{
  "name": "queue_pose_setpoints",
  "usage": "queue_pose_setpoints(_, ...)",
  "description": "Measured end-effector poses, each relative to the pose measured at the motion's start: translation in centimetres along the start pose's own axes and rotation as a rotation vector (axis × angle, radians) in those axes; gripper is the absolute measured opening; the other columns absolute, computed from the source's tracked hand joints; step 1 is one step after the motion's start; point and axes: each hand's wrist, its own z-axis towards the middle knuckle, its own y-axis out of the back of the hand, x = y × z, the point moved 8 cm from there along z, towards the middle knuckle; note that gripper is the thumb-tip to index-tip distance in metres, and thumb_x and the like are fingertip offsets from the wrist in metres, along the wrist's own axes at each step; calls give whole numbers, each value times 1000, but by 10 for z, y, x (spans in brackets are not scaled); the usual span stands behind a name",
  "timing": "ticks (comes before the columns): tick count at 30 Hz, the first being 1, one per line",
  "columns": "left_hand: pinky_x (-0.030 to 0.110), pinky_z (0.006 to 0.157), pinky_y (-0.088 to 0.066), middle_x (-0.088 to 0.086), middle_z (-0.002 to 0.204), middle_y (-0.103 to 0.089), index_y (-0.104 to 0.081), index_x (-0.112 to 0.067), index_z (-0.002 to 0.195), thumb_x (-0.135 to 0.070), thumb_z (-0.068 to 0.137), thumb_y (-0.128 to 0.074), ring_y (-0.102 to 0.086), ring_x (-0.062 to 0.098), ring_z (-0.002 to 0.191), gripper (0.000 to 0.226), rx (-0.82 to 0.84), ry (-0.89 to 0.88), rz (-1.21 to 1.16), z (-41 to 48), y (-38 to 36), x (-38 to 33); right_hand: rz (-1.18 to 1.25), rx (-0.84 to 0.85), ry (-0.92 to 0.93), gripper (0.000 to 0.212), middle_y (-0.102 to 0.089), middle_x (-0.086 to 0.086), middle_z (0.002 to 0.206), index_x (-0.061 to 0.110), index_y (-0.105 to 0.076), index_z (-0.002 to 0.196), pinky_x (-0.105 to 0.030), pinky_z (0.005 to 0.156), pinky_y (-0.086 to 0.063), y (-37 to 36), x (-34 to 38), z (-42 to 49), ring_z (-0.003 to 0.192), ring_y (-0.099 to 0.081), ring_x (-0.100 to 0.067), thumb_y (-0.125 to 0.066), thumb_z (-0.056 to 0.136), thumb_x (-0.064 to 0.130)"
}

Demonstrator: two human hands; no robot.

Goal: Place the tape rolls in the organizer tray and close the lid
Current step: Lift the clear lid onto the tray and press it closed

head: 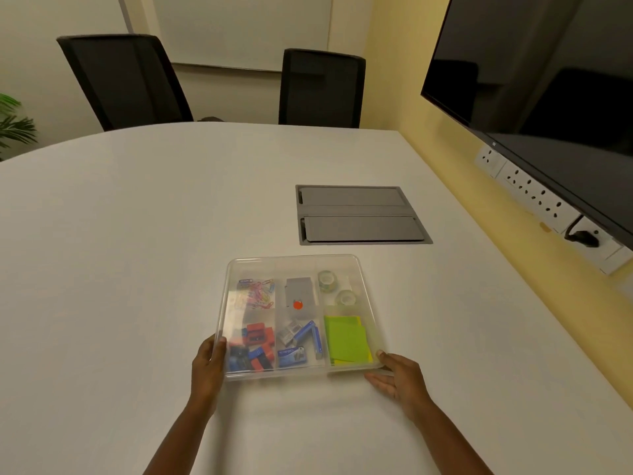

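Note:
A clear plastic organizer tray (230, 269) lies on the white table with its clear lid (363, 269) resting over it. Two tape rolls (326, 280) (345, 297) sit in the far right compartment, seen through the lid. Other compartments hold coloured paper clips, a grey box, staplers, staple boxes and green and yellow sticky notes. My left hand (208, 363) grips the lid's near left corner, thumb on top. At the near right corner my right hand (394, 375) holds the lid's edge, thumb on top and fingers under the rim.
A grey flap cover for the table's cable box (359, 214) lies just behind the tray. Two black chairs (126, 80) (322, 87) stand at the far edge. A wall screen (534, 80) and sockets (534, 193) are on the right.

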Motion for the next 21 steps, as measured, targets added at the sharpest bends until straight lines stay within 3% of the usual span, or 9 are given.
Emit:
queue_pose_setpoints(4,34,77,-41,18,100,-63,-58,3,105,-22,94,-44,-54,27,84,31,-122,-28,148,-5,11,1,-118,-1,23,18,-58,-10,74,6,-56,74,-22,44,-56,2,5,3,62,-63,-26,-59,91,10)
queue_pose_setpoints(6,33,72,-40,22,96,-65,-59,3,101,-23,94,-44,-53,27,79,31,-185,-41,247,-10,16,1,-400,-15,116,11,-60,-11,75,4,-59,87,-22,52,-51,0,13,1,63,-63,-23,-59,90,15)
queue_pose_setpoints(8,33,71,-41,26,95,-65,-58,4,101,-23,94,-44,-53,27,76,32,-208,-52,286,-14,17,-2,-869,-98,340,34,-59,-20,112,4,-51,125,-31,81,-50,-5,31,-1,103,-62,-30,-56,93,15)
queue_pose_setpoints(9,33,71,-41,26,96,-65,-57,5,102,-22,94,-44,-53,28,76,31,-214,-54,293,-15,16,-3,-1031,-110,471,45,-49,-19,133,5,-40,136,-35,96,-45,-13,40,-6,122,-51,-32,-53,94,13)
queue_pose_setpoints(12,33,72,-42,27,98,-65,-56,6,103,-20,93,-45,-56,32,80,30,-231,-53,293,-17,16,-6,-1308,-2,681,55,-22,-11,156,12,-24,146,-35,117,-26,-48,51,-16,145,-20,-24,-48,97,17)
queue_pose_setpoints(16,33,73,-42,27,99,-64,-55,6,102,-19,93,-45,-56,32,83,28,-232,-56,276,-19,16,-6,-1490,49,691,51,-9,-6,160,17,-20,147,-35,122,-14,-67,45,-6,148,-6,-21,-36,101,29)
queue_pose_setpoints(21,25,62,-43,24,100,-63,-54,4,102,-17,94,-43,-53,24,80,25,-228,-65,230,-21,13,-4,-1496,-13,762,49,-7,-4,160,20,-17,147,-31,122,-17,-64,38,-4,149,-4,-21,-32,101,30)
